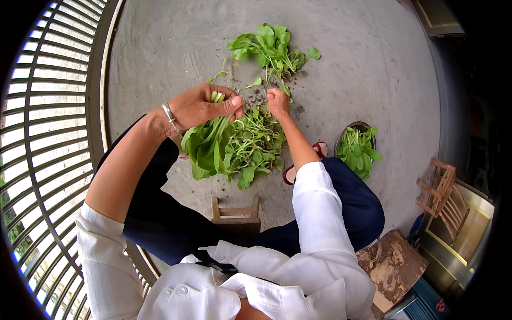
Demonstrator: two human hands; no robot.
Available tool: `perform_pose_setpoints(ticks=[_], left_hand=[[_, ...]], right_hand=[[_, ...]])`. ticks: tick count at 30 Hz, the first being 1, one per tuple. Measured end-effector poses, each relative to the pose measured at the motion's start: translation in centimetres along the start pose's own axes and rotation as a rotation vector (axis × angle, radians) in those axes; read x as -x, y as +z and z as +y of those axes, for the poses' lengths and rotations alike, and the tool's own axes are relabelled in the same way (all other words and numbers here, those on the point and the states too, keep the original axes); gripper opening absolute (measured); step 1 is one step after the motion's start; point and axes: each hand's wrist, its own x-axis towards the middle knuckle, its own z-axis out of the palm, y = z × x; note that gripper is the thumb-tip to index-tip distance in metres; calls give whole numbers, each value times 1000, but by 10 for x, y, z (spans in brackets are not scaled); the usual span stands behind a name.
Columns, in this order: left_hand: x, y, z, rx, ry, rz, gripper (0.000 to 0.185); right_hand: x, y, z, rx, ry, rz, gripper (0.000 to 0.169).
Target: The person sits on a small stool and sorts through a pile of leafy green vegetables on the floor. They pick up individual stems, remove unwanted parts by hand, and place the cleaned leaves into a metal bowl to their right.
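Observation:
My left hand, with a silver bangle at the wrist, grips a bunch of leafy greens by the stems. Pale cut stem ends stick up past its fingers, and the leaves hang down toward me. My right hand has its fingers pinched together beside a thin stem; whether they hold it is unclear. Below and between the hands lies a tangled heap of stems, roots and leaves on the concrete floor. Farther out rests a pile of rooted greens, with crumbs of soil around its roots.
A metal bowl of greens stands on the floor at my right. A small wooden stool is beneath me. Metal railing bars run along the left. At the far right are a wooden rack and a worn board.

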Motion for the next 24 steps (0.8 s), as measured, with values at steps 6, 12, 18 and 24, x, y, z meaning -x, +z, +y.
perform_pose_setpoints(ticks=[6, 12, 18, 24], left_hand=[[1, 0, 10, 230, -15, 20, 40], [-2, -3, 20, 187, -84, 158, 35], [-6, -1, 14, -35, -48, 237, 35], [-10, 7, 9, -429, -16, 298, 27]], right_hand=[[-80, 8, -1, 202, -76, -22, 40], [-104, 21, 10, 160, -42, -29, 41], [-69, 17, 5, -251, -262, 346, 16], [-2, -36, -56, -693, -279, 257, 14]])
